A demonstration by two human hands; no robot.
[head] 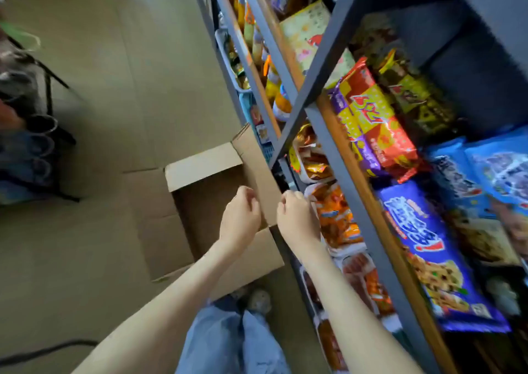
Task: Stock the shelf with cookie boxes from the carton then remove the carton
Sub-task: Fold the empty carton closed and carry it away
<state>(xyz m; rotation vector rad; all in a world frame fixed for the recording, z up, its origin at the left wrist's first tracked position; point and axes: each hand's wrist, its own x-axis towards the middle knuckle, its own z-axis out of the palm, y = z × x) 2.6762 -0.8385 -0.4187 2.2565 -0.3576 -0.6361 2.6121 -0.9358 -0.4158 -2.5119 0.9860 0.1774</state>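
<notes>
A brown cardboard carton (205, 185) stands open on the floor beside the shelf, flaps spread; its inside looks dark and I see no boxes in it. My left hand (241, 216) hovers over the carton's opening, fingers curled, holding nothing. My right hand (295, 216) is just right of the carton's right flap (257, 173), fingers curled and empty. Blue cookie boxes (423, 242) lie in a row on the shelf (337, 150) to the right.
The grey metal shelf frame runs diagonally, packed with red, yellow and orange snack packs (371, 116). My jeans and shoe (258, 300) are below the carton. A dark rack with cups (34, 133) stands at the left on the beige floor.
</notes>
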